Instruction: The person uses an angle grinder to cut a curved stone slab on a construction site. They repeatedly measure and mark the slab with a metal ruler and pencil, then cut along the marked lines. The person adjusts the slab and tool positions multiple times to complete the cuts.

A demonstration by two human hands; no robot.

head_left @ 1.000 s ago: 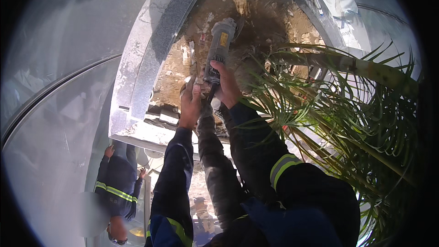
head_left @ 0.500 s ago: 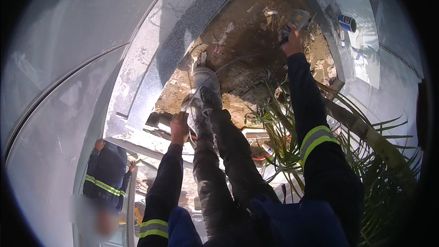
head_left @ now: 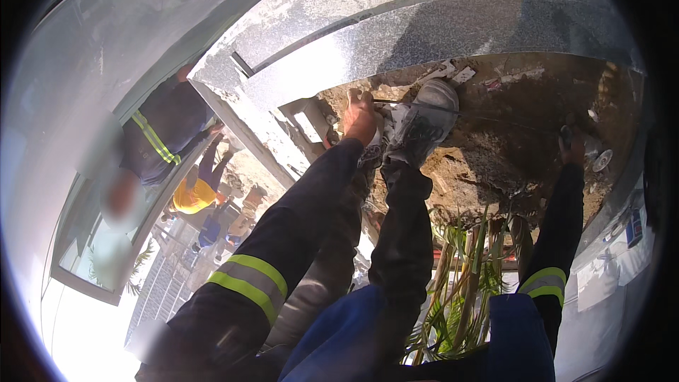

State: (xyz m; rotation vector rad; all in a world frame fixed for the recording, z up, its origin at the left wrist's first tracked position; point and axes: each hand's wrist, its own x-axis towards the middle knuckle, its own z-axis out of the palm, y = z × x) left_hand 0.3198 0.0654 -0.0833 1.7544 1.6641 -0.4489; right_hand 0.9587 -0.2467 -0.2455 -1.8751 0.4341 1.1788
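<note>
At 3 o'clock, the right hand (head_left: 574,150) is clamped on a grey handheld power tool (head_left: 594,146), held over the soil (head_left: 495,159); whether they touch cannot be told. Toward 12 o'clock from centre, the left hand (head_left: 361,119) has its fingers curled around a dark cord (head_left: 444,108), which crosses a dusty boot (head_left: 440,95) just beside it. Palm stems (head_left: 467,286) stand at 5 o'clock; a co-worker (head_left: 157,131) is at 10 o'clock.
</note>
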